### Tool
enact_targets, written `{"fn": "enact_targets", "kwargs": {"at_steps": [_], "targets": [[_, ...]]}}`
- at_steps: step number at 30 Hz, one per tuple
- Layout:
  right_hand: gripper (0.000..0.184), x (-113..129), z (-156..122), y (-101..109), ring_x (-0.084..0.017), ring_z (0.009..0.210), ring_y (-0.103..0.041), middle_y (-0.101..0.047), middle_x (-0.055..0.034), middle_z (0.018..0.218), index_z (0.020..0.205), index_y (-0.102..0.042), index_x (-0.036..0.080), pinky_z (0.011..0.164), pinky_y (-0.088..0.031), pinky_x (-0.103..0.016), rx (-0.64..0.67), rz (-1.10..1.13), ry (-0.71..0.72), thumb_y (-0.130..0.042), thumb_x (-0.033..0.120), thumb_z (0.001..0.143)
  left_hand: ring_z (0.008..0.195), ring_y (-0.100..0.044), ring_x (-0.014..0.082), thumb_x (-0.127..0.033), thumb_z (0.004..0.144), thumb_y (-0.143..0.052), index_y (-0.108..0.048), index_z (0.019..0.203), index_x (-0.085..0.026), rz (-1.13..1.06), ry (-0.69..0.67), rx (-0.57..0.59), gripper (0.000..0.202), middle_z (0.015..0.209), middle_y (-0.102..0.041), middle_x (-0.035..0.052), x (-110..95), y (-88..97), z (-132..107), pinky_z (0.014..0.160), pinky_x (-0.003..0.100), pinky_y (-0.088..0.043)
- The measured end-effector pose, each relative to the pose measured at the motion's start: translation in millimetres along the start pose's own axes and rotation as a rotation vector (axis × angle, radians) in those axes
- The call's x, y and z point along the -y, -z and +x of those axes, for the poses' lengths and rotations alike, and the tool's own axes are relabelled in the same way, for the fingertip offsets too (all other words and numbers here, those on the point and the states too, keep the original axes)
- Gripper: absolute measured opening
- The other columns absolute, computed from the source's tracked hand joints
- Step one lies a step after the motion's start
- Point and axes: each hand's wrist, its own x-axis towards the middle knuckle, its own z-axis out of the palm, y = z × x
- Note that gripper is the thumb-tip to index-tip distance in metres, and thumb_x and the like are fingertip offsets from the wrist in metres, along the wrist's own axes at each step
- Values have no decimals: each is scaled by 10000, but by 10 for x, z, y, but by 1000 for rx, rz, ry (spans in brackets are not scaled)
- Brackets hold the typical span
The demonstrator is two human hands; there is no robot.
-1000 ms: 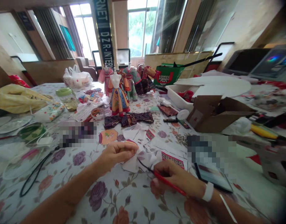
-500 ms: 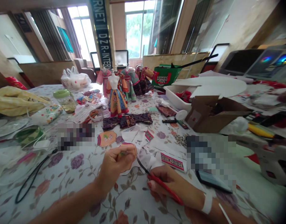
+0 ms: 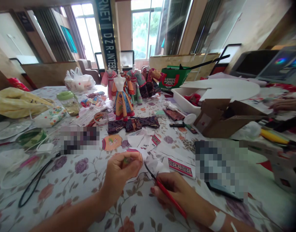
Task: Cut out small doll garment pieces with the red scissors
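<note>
Beyond the cardboard box (image 3: 225,119), a co-worker's hand (image 3: 286,105), apparently newly arrived

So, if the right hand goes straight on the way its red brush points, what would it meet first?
Probably the orange-edged cut piece held in the left hand, just beyond the tip of the red brush. White paper scraps lie beside the tip; depth is unclear, so they may come first.

Bright daylight from the windows (image 3: 140,30), soft shadows, warped edges, corners perhaps slightly blurred
</note>
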Motion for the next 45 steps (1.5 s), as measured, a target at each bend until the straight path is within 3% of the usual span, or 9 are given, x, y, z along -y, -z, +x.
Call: {"fn": "enact_targets", "kwargs": {"at_steps": [8,16,28,34,40,45], "targets": [[396,-7,-2,-3,-109,521,-466,-506,21,551,634,-471,169,439,-301,-194,-7,-79,14,-648,498,765,764,-596,147,-287,693,-750,-731,777,-194,80,-7,-26,127,805,-699,31,-33,-22,-34,699,221,-473],[401,26,-15,-33,-98,466,-442,-482,32,531,639,-471,170,424,-289,-201,-14,63,54,-638,509,773,536,-484,72,-301,686,-756,-681,813,-172,-194,169,49,196,619,-590,-19,-42,-156,-41,513,178,-403],[435,-11,4,12,-128,416,-525,-503,40,434,598,-421,194,438,-365,-223,-27,323,107,-660,519,760,608,-521,82,-273,669,-766,-693,773,-165,-200,179,41,166,734,-636,7,-87,-339,53,540,170,-429],[432,-15,-8,33,-136,432,-546,-563,8,474,613,-453,187,452,-382,-237,-15,352,79,-641,542,771,541,-496,64,-281,659,-776,-702,790,-161,-254,218,47,192,681,-621,-2,-66,-350,100,494,162,-411],[452,30,-29,-6,-129,451,-540,-500,35,452,573,-429,186,472,-387,-229,-71,402,31,-678,526,739,557,-488,85,-323,690,-750,-739,941,-174,-134,204,57,292,661,-612,12,6,-293,78,501,184,-405],[431,46,-30,11,-123,452,-528,-544,14,486,592,-448,183,470,-373,-231,-49,343,23,-671,518,750,534,-397,77,-285,724,-702,-737,1024,-219,149,11,16,309,616,-525,-23,29,-268,49,476,181,-350]]}}
